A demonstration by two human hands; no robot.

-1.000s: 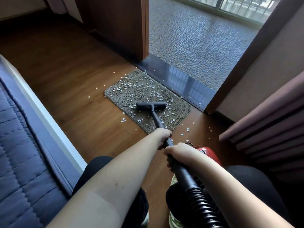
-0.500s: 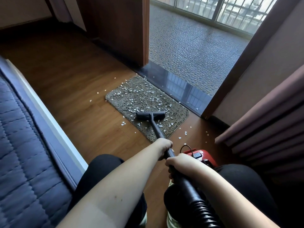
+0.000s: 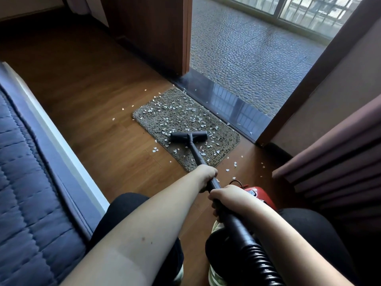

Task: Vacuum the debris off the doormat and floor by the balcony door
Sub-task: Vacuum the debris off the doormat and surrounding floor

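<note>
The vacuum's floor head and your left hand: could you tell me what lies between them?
In the head view, the black wand spans from the floor head to the left hand, crossing the doormat and its white debris.

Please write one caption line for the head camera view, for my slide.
Both hands, left hand and right hand, grip the vacuum wand, its nozzle on the debris-strewn doormat.

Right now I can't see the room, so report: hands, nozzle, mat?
Left hand and right hand both grip the black vacuum wand. Black T-shaped nozzle on the grey-brown shaggy doormat. White debris flakes across mat and wooden floor. Nothing blocking.
</note>
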